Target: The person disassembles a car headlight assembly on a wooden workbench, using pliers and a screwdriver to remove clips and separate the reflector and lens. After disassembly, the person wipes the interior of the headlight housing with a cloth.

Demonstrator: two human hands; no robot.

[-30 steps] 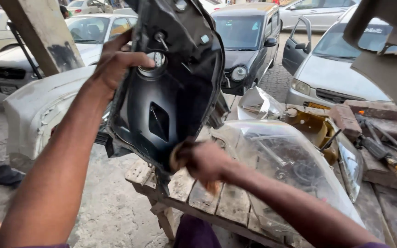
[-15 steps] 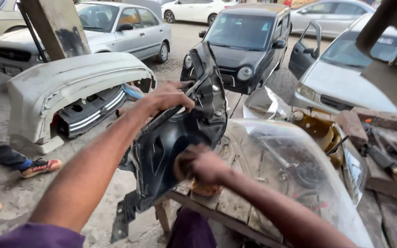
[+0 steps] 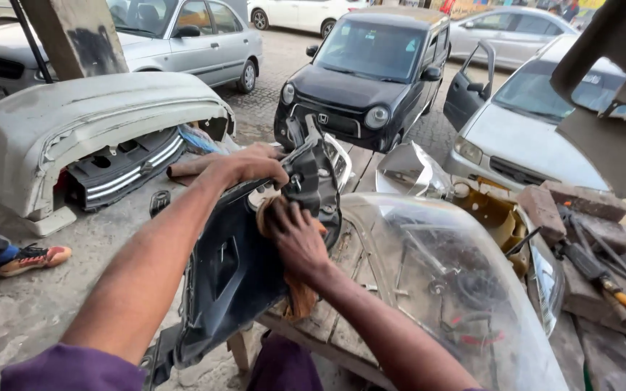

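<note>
My left hand (image 3: pixel 244 168) grips the top edge of a black plastic headlight housing (image 3: pixel 237 275) that leans tilted against the wooden bench (image 3: pixel 335 318). My right hand (image 3: pixel 295 239) presses an orange-brown cloth (image 3: pixel 300 297) against the housing's back, fingers closed on the cloth. A clear headlight lens (image 3: pixel 443 282) lies on the bench just right of my right arm.
A detached white bumper (image 3: pixel 88 123) sits on the ground at left, with a person's shoe (image 3: pixel 32 258) beside it. Bricks (image 3: pixel 566 206) and tools (image 3: pixel 603 268) lie at the bench's right end. Parked cars (image 3: pixel 364 80) stand beyond.
The housing has come down from upright in front of me to a low tilt against the bench. My right hand moved up its back with the cloth.
</note>
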